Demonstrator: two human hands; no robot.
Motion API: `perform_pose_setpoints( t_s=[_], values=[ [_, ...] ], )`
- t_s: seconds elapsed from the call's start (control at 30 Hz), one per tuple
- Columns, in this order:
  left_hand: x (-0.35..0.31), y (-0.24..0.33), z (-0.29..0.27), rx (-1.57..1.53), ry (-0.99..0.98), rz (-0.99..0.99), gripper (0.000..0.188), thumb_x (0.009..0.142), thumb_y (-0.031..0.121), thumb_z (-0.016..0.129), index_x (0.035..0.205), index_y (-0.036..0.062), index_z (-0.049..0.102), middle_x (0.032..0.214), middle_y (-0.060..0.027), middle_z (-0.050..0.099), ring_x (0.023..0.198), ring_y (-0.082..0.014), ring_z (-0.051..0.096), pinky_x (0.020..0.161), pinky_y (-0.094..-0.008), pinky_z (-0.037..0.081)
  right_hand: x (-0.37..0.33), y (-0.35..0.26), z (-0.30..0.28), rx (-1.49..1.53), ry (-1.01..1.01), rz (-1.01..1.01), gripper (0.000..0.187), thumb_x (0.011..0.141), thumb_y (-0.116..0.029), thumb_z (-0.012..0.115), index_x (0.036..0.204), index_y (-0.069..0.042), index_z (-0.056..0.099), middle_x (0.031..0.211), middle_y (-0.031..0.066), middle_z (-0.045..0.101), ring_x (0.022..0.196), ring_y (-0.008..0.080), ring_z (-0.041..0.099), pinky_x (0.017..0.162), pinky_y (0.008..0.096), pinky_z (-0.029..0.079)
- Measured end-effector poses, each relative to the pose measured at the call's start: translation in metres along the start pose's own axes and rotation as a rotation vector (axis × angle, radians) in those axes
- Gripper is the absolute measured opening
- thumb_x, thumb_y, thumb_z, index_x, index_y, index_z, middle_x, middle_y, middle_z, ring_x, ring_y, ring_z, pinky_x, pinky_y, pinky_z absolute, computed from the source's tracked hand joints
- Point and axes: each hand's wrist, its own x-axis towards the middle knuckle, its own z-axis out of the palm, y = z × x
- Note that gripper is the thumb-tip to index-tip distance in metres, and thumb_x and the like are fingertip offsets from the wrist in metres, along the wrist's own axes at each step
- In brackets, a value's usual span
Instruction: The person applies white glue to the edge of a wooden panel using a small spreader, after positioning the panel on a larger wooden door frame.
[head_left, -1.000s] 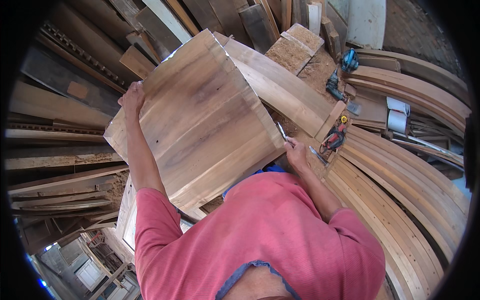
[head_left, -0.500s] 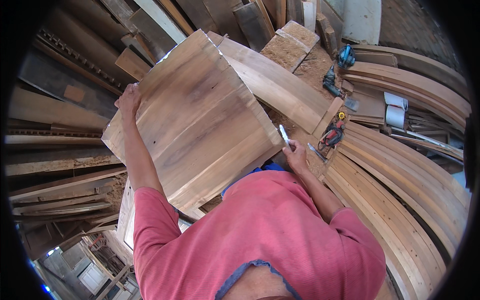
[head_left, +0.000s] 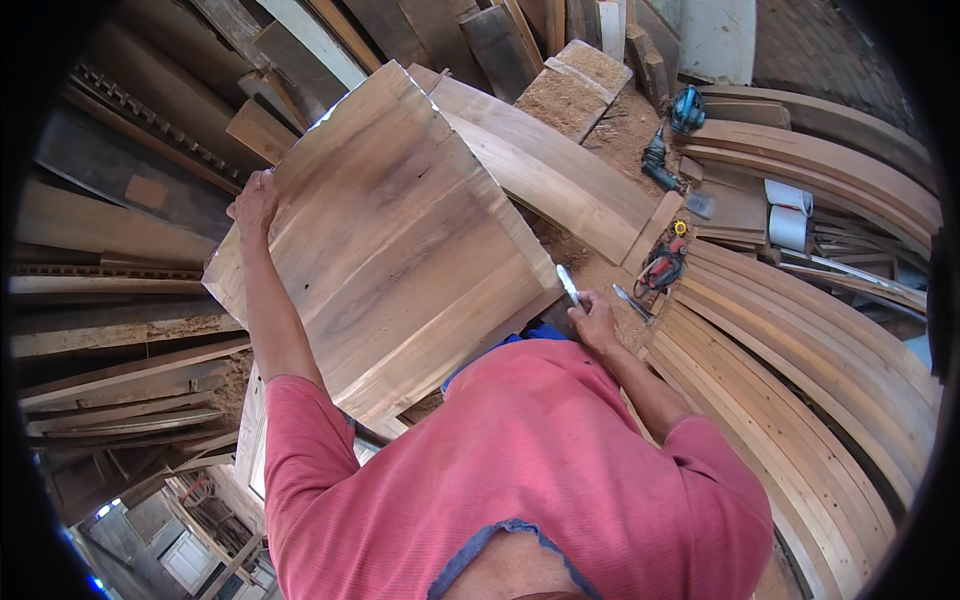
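Observation:
A wide wooden panel [head_left: 370, 240] of joined boards is propped at a slant in front of me, its far corner pointing away. White paste-like smears show along its edges. My left hand [head_left: 255, 205] is closed over the panel's left edge, the fingertips hidden behind it. At the right corner, my right hand [head_left: 594, 320] grips a thin stick-like tool with a white-coated tip [head_left: 568, 285]; its exact kind is unclear. The tip lies close beside the panel's right edge, and I cannot tell whether it touches.
Long boards [head_left: 560, 190] lie beyond the panel on a sawdust-strewn surface. To the right are a teal power tool [head_left: 688, 110], a dark drill-like tool [head_left: 656, 163], a red power tool [head_left: 660, 268], a slim pointed tool [head_left: 632, 302] and stacked planks [head_left: 790, 370]. More boards [head_left: 130, 320] crowd the left.
My right hand and the white-tipped tool have moved slightly toward me along the panel's right edge. My left hand keeps its hold, and the panel stays nearly in place.

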Motion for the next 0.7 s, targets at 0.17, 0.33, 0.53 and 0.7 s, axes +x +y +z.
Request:
perform_pose_setpoints(
  t_s=[0.17,0.33,0.53,0.7],
  values=[
    [0.004,-0.006,0.005,0.031,-0.011,0.002,0.045,0.098,0.046,0.035,0.127,0.0207,0.059,0.121,-0.016,0.066,0.115,-0.0387,0.06,0.1,-0.0549,0.034,-0.018,0.007,0.0,-0.146,-0.036,-0.015,0.031,0.084,-0.012,0.067,0.111,0.003,0.063,0.091,0.01,0.068,0.081,0.016,0.064,0.075,0.0309,0.051],
    [0.001,-0.01,0.009,0.032,-0.01,-0.008,0.046,0.099,0.047,0.033,0.127,0.0204,0.059,0.122,-0.0172,0.065,0.115,-0.0396,0.06,0.1,-0.0552,0.034,-0.005,-0.016,-0.017,0.485,-0.028,0.228,0.021,0.097,-0.02,0.056,0.109,-0.004,0.063,0.082,0.0029,0.064,0.06,0.0069,0.056,0.052,0.0215,0.044],
    [-0.003,-0.006,0.001,0.013,0.012,0.001,0.047,0.099,0.047,0.032,0.126,0.0193,0.059,0.121,-0.0179,0.066,0.115,-0.0401,0.06,0.1,-0.0547,0.034,0.022,-0.011,0.027,0.769,-0.149,0.571,0.019,0.103,-0.027,0.047,0.101,-0.011,0.057,0.069,-0.0029,0.054,0.05,0.0064,0.043,0.045,0.0243,0.037],
    [-0.002,-0.007,0.001,0.033,-0.012,-0.023,0.047,0.099,0.046,0.032,0.126,0.0186,0.059,0.12,-0.0185,0.066,0.115,-0.0406,0.06,0.1,-0.0546,0.034,0.005,-0.001,0.032,0.631,-0.308,0.573,0.023,0.103,-0.029,0.047,0.095,-0.009,0.057,0.063,-0.0029,0.05,0.045,0.0081,0.039,0.041,0.0254,0.034]
  ],
)
